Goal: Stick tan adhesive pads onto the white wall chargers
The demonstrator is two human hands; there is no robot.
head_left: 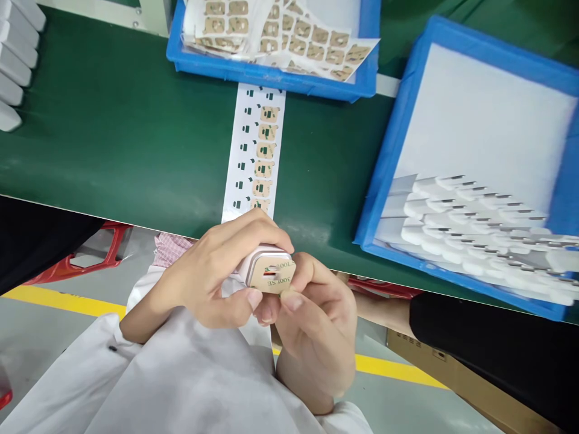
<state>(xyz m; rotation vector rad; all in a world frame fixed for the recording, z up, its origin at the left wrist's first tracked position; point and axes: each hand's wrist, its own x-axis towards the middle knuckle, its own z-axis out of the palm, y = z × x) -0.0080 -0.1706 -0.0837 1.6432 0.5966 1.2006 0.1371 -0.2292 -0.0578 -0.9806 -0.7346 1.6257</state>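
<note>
My left hand (pixel 221 265) is wrapped round a white rounded device (pixel 244 267), whose end faces up toward me. On that end lies a tan adhesive sticker (pixel 274 283) with printed lettering and a small slot in its middle. The thumb and index finger of my right hand (pixel 321 313) pinch the sticker's right edge. Just beyond my left hand, a white backing sheet (pixel 233 160) with a column of tan stickers lies on the green table (pixel 136 126).
A blue tray (pixel 271 75) of sticker sheets stands at the back. At the right, another blue tray (pixel 384 157) holds rows of white devices (pixel 474 223). More white pieces (pixel 15 60) sit at the far left. Dark-sleeved arms of other people show at both sides.
</note>
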